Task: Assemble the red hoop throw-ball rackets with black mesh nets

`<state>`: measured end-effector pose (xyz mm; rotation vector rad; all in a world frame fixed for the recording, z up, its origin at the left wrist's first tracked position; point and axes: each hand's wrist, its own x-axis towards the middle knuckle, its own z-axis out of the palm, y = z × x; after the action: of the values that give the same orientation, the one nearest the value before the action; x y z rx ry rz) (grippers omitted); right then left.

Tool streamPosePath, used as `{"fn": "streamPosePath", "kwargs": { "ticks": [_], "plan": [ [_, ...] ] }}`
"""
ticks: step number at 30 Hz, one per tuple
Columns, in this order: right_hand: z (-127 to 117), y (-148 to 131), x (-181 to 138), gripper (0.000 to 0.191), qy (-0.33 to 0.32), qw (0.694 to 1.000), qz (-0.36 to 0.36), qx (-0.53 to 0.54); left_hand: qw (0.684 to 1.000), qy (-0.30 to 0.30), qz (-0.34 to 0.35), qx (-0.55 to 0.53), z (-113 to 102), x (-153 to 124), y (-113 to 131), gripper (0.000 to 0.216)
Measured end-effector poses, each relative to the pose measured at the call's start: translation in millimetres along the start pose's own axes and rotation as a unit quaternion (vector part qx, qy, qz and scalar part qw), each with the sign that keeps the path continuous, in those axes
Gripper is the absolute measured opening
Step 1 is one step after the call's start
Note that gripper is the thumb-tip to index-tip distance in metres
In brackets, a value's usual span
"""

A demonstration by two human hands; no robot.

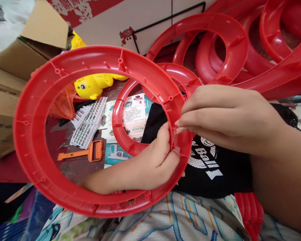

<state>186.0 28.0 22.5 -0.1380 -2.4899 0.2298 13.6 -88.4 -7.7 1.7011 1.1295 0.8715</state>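
Observation:
A large red plastic ring, its ribbed underside with small pegs and screw posts facing me, is held up above my lap. Through its opening reaches my left hand, whose fingers and thumb are wrapped round the ring's right side. My right hand is at the same right side, fingertips pinched together close to the ring's surface. What lies between those fingertips is too small to make out. Behind the ring, a smaller red ring shows through the opening.
Several more red rings pile up at the back right. Through the opening appear a yellow toy, white trays of small silvery balls, an orange plastic piece and printed boxes. Cardboard boxes stand at left.

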Motion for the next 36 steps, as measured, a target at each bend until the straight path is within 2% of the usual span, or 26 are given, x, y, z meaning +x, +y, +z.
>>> {"fn": "streamPosePath", "kwargs": {
  "ticks": [6,15,18,23,27,30,32,34,36],
  "plan": [
    [-4.5,-2.3,0.5,0.021,-0.034,0.998,0.011,0.045,0.995,-0.068,-0.07,-0.024,-2.4,-1.9,11.0,0.04],
    [-5.9,1.7,-1.8,0.025,-0.041,0.997,0.016,0.061,0.993,-0.056,-0.081,-0.067,-0.1,-0.1,15.8,0.03],
    [-6.0,-0.4,-1.2,0.029,-0.046,0.996,0.012,0.075,0.991,-0.041,-0.081,-0.093,2.7,-1.1,14.3,0.034],
    [-7.8,-0.4,0.4,0.035,-0.071,0.997,0.008,0.034,0.988,-0.064,-0.077,-0.117,8.0,-6.8,7.4,0.055],
    [-8.1,1.4,0.7,0.033,-0.058,0.998,0.018,0.025,0.993,-0.006,-0.053,-0.103,14.2,-9.9,5.5,0.066],
    [-8.0,-1.3,0.9,0.024,-0.023,0.999,0.018,0.032,0.975,0.048,-0.044,-0.213,16.7,-9.1,5.5,0.063],
    [-7.1,-5.0,1.4,0.021,-0.008,0.999,0.013,0.035,0.948,0.071,-0.028,-0.309,15.3,-6.8,5.3,0.055],
    [-5.1,-8.2,2.1,0.02,-0.006,0.999,0.012,0.04,0.922,0.069,-0.027,-0.38,12.4,-3.5,4.9,0.048],
    [-2.6,-9.6,2.6,0.02,-0.007,0.999,0.014,0.047,0.912,0.072,-0.05,-0.4,9.8,0.0,4.6,0.044]
  ]
}}
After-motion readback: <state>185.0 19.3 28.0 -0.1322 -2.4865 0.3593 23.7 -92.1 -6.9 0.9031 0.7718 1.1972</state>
